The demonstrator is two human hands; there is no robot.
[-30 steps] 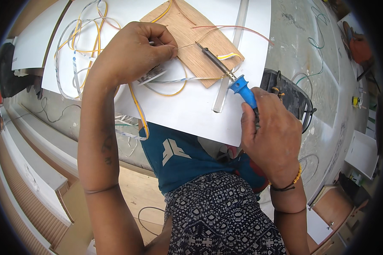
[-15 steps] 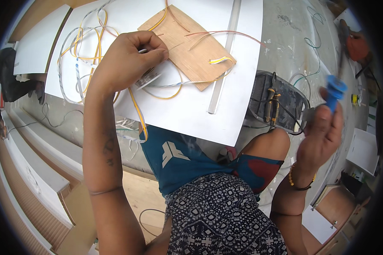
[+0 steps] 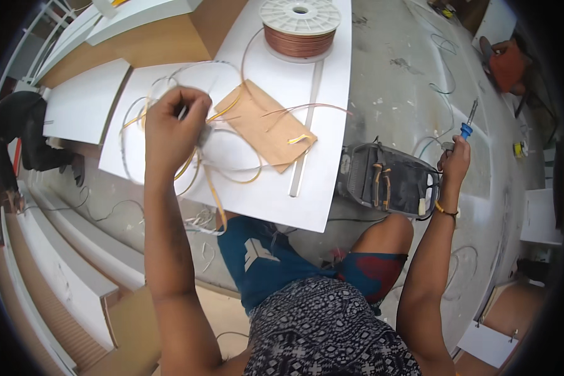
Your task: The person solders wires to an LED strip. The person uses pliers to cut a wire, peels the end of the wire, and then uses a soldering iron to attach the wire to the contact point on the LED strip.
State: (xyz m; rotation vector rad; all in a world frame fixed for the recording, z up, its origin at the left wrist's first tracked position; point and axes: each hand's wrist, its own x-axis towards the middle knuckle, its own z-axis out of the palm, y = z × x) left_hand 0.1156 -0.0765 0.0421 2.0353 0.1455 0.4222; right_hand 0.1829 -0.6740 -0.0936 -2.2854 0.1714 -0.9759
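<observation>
Over the white board [image 3: 307, 210], my left hand [image 3: 178, 125] is raised with thumb and fingers pinched. A thin silvery wire, blurred, seems to stick out of the pinch, and a small silvery coil shows below the fingers. Out to the right, my right hand [image 3: 455, 160] is closed round the blue handle of a soldering iron [image 3: 466, 130], tip pointing up and away. A wooden piece [image 3: 266, 128] lies on the board beyond my left hand. Thin copper wires [image 3: 316, 105] and a short yellow-white cable end [image 3: 299, 139] rest on it. Yellow and grey cable [image 3: 214, 194] loops around my left hand.
A large spool of copper-coloured wire [image 3: 299, 41] stands at the board's far end. Right of the board sits a dark tool case [image 3: 388, 178] with orange-handled pliers [image 3: 377, 182]. Green cable [image 3: 443, 88] trails across the floor. Two other people are at far left and far right.
The view has shifted, bringing the wire spool in. My left hand has lifted off the wooden piece toward the left. The soldering iron has swung farther out, still in my right hand.
</observation>
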